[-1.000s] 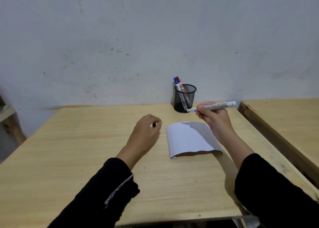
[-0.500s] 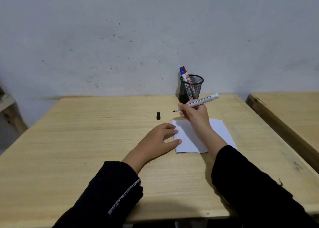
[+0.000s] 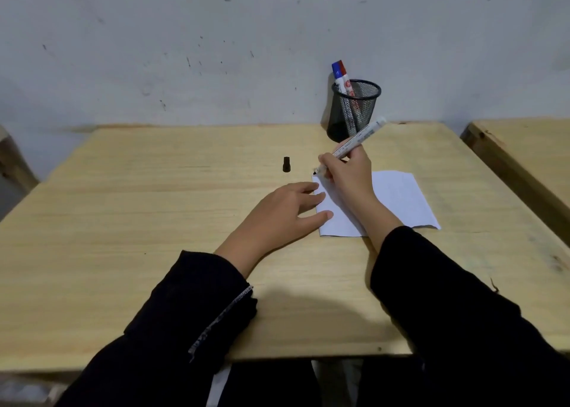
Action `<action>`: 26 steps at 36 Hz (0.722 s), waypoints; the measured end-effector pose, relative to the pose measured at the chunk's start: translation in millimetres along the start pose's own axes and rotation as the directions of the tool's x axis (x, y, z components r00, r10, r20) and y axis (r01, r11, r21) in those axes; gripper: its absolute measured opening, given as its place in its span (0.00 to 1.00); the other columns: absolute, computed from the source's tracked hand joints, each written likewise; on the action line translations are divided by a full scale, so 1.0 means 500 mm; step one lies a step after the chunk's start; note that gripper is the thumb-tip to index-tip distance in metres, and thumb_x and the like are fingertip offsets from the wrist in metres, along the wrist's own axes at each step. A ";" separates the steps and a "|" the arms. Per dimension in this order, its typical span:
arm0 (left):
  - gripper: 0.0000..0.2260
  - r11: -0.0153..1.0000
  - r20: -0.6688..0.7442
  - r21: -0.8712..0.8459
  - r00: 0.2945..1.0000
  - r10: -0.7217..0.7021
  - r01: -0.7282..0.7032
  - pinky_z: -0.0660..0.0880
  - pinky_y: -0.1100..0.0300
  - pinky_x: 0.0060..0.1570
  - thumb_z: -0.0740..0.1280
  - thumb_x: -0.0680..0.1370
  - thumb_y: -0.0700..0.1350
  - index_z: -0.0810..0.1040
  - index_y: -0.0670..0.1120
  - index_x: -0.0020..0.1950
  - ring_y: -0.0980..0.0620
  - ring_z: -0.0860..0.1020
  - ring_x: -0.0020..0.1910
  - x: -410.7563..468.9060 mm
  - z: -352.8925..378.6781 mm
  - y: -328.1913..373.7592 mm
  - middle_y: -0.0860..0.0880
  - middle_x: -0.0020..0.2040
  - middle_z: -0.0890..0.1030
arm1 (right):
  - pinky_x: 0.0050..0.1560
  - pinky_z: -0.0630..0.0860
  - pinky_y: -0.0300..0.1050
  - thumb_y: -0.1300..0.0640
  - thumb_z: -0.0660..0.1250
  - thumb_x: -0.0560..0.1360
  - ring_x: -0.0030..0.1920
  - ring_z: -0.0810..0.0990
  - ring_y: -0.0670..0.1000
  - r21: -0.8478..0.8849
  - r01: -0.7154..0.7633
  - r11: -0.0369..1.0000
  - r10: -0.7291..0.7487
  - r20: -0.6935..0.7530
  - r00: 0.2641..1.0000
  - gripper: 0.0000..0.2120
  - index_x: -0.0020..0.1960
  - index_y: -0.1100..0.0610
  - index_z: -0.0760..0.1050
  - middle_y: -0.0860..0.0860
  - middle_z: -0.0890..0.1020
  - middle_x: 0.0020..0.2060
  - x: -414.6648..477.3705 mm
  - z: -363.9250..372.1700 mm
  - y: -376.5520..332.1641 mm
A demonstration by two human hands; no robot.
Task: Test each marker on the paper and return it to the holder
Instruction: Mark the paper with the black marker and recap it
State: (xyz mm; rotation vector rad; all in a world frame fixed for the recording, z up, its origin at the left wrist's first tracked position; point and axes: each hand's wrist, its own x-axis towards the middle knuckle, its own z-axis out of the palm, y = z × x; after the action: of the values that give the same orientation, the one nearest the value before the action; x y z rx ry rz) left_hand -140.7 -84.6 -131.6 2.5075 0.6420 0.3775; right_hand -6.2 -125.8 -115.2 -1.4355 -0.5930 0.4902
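Note:
My right hand [image 3: 348, 172] grips an uncapped white marker [image 3: 364, 138], its black tip at the far left corner of the white paper [image 3: 398, 200]. My left hand [image 3: 287, 212] lies flat with fingers spread, fingertips pressing the paper's left edge. The marker's black cap [image 3: 287, 164] stands on the table, left of the paper. A black mesh holder [image 3: 354, 110] stands by the wall behind the paper, with a blue-capped and a red-capped marker [image 3: 340, 73] leaning in it.
The wooden table [image 3: 154, 221] ends at the grey wall behind the holder. A second wooden table [image 3: 530, 153] stands close on the right across a narrow gap. Part of a wooden frame shows at the far left.
My left hand let go of the black cap, which now stands on the table, and moved onto the paper's edge. My right hand brought the marker tip down to the paper.

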 end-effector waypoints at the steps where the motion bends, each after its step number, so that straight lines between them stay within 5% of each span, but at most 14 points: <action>1: 0.20 1.000 0.001 0.000 1.000 0.000 0.000 0.68 0.55 0.67 0.64 0.76 0.57 0.76 0.52 0.65 0.57 0.67 0.70 0.000 0.000 0.000 0.54 0.72 0.70 | 0.31 0.74 0.34 0.65 0.66 0.72 0.32 0.74 0.49 -0.008 0.001 1.000 -0.001 0.002 1.000 0.08 0.44 0.58 0.67 0.53 0.73 0.34 0.001 0.000 0.002; 13: 0.18 1.000 0.001 -0.023 1.000 0.015 -0.015 0.71 0.53 0.63 0.65 0.76 0.57 0.78 0.51 0.62 0.57 0.69 0.69 0.004 -0.001 -0.003 0.53 0.71 0.71 | 0.27 0.70 0.27 0.65 0.65 0.73 0.31 0.73 0.44 -0.151 0.078 0.985 -0.075 0.026 0.997 0.07 0.46 0.61 0.66 0.51 0.71 0.34 0.006 0.004 0.007; 20: 0.18 1.000 0.002 -0.013 1.000 0.018 -0.018 0.71 0.54 0.64 0.65 0.76 0.57 0.79 0.51 0.63 0.57 0.69 0.69 0.004 -0.002 -0.001 0.53 0.71 0.71 | 0.24 0.68 0.27 0.66 0.63 0.73 0.22 0.71 0.35 -0.176 0.073 0.982 -0.068 0.034 0.997 0.07 0.46 0.61 0.65 0.51 0.69 0.34 0.009 0.002 0.007; 26: 0.19 1.000 0.000 -0.026 1.000 0.003 -0.003 0.70 0.56 0.64 0.65 0.76 0.57 0.77 0.51 0.64 0.58 0.69 0.68 0.003 -0.003 0.001 0.54 0.71 0.71 | 0.26 0.70 0.28 0.65 0.64 0.73 0.32 0.73 0.45 -0.068 0.019 0.997 -0.021 -0.019 1.000 0.08 0.48 0.61 0.66 0.52 0.71 0.36 0.010 0.001 0.004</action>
State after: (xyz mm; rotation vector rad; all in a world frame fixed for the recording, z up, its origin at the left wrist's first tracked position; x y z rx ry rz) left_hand -140.0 -83.5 -130.0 2.4839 0.6296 0.3839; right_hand -2.5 -122.1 -116.9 -1.4959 -0.6129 0.4435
